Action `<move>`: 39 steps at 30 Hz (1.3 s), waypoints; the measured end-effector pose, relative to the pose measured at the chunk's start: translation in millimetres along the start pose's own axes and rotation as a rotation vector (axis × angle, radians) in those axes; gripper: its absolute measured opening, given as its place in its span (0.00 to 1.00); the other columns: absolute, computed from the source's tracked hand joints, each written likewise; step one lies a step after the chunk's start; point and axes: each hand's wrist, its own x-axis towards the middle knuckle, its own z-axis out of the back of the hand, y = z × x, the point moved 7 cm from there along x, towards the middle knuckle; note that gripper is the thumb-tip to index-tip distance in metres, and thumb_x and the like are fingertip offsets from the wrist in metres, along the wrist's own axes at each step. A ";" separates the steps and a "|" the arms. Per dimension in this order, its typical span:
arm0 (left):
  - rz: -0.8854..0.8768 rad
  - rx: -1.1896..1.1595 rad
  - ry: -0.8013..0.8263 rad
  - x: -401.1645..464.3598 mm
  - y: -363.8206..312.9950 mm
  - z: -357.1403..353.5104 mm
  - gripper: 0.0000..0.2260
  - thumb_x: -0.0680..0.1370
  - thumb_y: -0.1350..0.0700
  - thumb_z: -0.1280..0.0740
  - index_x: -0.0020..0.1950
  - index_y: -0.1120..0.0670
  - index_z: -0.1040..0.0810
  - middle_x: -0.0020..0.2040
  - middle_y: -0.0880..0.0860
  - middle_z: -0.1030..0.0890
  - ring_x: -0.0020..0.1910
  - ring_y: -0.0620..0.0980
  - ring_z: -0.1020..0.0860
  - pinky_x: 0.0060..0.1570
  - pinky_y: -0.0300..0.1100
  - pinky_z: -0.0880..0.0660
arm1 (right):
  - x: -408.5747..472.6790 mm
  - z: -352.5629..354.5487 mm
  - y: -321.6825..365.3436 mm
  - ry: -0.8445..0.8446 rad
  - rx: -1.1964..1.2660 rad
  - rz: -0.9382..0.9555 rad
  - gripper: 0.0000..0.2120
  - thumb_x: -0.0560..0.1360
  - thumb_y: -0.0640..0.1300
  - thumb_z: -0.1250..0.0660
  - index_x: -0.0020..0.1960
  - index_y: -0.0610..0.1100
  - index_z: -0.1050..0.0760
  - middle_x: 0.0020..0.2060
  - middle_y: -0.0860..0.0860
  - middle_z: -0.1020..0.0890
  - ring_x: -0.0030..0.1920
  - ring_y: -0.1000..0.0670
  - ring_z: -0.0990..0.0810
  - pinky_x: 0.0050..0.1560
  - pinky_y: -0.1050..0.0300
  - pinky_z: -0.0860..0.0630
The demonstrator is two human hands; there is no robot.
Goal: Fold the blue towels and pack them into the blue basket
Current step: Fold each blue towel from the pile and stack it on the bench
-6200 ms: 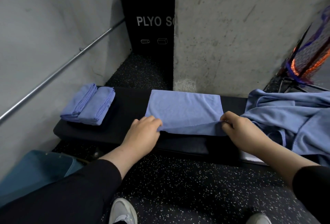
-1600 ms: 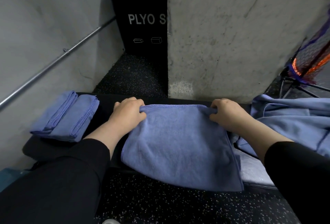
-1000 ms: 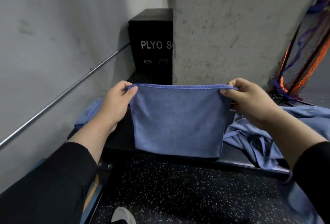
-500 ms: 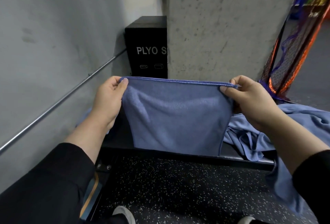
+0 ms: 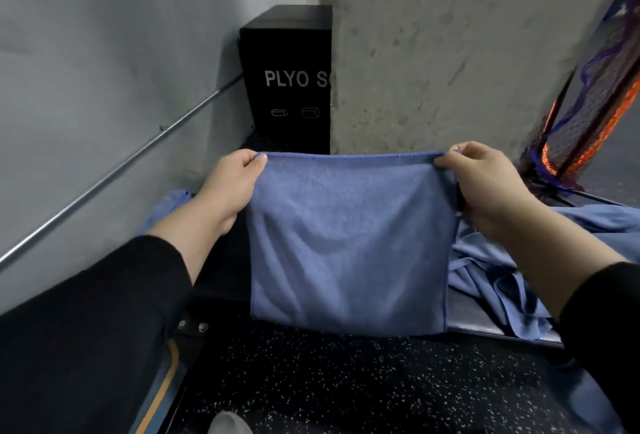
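The left hand pinches the top left corner of a soft blue microfibre towel, and the right hand pinches the top right corner, so the cloth hangs flat and taut in the air in front of the long black padded bench. A heap of unfolded blue towels lies on the bench to the right. The blue basket cannot be told for sure here. To do this fold well, I judge both corners should be kept level, the top hem tight, then the hands brought together edge to edge so the halves match, before laying the towel down on the bench and smoothing it
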 end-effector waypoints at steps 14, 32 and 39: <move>-0.312 1.186 0.687 -65.7 108.5 -109.7 0.26 0.85 0.42 0.49 0.82 0.45 0.48 0.83 0.46 0.52 0.81 0.45 0.54 0.79 0.51 0.53 | -34.8 -89.0 -163.7 0.582 -1.092 0.260 0.26 0.82 0.56 0.40 0.76 0.47 0.37 0.78 0.50 0.38 0.75 0.47 0.35 0.73 0.52 0.38; -0.725 1.218 0.460 -124.5 109.1 -51.8 0.21 0.82 0.41 0.47 0.63 0.48 0.21 0.63 0.48 0.21 0.63 0.48 0.23 0.65 0.48 0.30 | -82.6 -20.5 -162.4 0.553 -1.014 0.685 0.16 0.78 0.56 0.38 0.56 0.49 0.19 0.57 0.56 0.21 0.52 0.52 0.19 0.46 0.58 0.19; -0.697 1.158 0.469 -125.3 92.2 -75.7 0.25 0.79 0.32 0.49 0.65 0.45 0.24 0.61 0.43 0.26 0.60 0.45 0.27 0.64 0.46 0.33 | -71.1 -30.1 -150.7 0.431 -1.023 0.633 0.12 0.77 0.51 0.42 0.43 0.45 0.25 0.41 0.53 0.23 0.40 0.47 0.22 0.38 0.53 0.27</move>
